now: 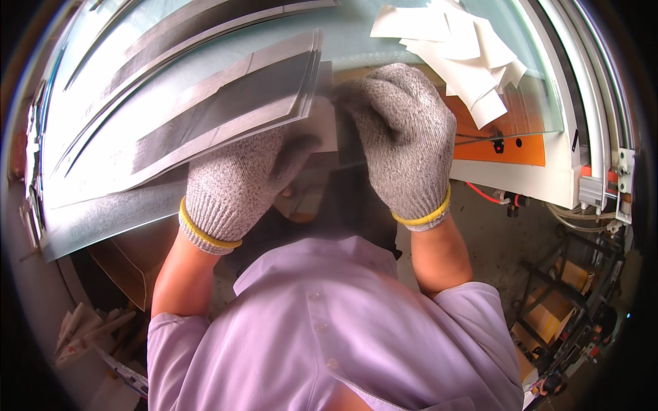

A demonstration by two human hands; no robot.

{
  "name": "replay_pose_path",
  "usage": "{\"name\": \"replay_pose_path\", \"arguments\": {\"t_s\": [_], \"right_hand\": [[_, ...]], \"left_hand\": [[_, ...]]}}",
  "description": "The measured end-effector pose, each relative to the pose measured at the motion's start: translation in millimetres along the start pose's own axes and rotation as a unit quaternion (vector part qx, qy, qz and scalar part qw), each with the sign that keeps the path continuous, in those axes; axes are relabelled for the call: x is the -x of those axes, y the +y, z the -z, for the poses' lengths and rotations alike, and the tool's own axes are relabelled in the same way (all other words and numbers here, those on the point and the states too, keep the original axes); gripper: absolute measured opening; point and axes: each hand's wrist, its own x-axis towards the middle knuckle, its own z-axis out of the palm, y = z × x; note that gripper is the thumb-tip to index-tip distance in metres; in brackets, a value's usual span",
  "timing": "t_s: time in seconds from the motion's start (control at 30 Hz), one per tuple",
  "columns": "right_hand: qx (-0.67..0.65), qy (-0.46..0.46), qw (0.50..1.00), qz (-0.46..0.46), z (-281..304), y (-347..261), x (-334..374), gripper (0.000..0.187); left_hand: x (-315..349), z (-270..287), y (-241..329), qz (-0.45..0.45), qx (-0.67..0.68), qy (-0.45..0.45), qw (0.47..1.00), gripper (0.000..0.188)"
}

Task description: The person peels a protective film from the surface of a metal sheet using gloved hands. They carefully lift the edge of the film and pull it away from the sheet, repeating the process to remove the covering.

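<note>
Grey-knit-gloved left hand (236, 175) clasps flat, dark-centred rectangular sheets (229, 103) from below, seemingly for support; grey-knit-gloved right hand (408, 133), half-curled right of that grip, contents unclear.

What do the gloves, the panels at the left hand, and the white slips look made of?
Gloves: knitted yarn, matte; speckled ribbing shows. Panels: possibly glass or plastic, seemingly glossy; thin, straight-edged, with pale glare. Slips: probably matte paper; thin, overlapping, plain white.

Sheet stack (236, 96) over the left grip (236, 168), paper slips (473, 58) on the tabletop (353, 38) beyond the right grip (411, 137)
</note>
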Motion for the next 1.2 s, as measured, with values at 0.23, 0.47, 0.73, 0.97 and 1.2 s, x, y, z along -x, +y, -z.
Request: {"name": "replay_pose_path", "arguments": {"t_s": [0.23, 0.47, 0.73, 0.97, 1.2], "right_hand": [[0.047, 0.021, 0.997, -0.051, 9.8, 7.5, 6.5, 0.019], [0.189, 0.057, 0.980, -0.016, 5.5, 0.4, 4.5, 0.022], [0.095, -0.037, 0.994, -0.044, -9.9, -14.4, -0.4, 0.017], [0.115, -0.064, 0.980, 0.151, -5.7, -34.6, 0.6, 0.003], [0.035, 0.142, 0.979, -0.139, 54.4, -18.0, -7.6, 0.003]], "left_hand": [[-2.8, 1.8, 1.3, 0.000, 0.011, 0.004, 1.000, 0.039], [-5.7, 1.9, 2.0, -0.013, -0.037, 0.027, 0.999, 0.048], [16.5, 18.3, -15.1, -0.015, -0.127, -0.001, 0.992, 0.096], [20.1, 20.0, -22.3, 0.054, -0.053, -0.015, 0.997, 0.096], [21.1, 23.9, -19.1, 0.113, -0.047, -0.043, 0.992, 0.091]]}}
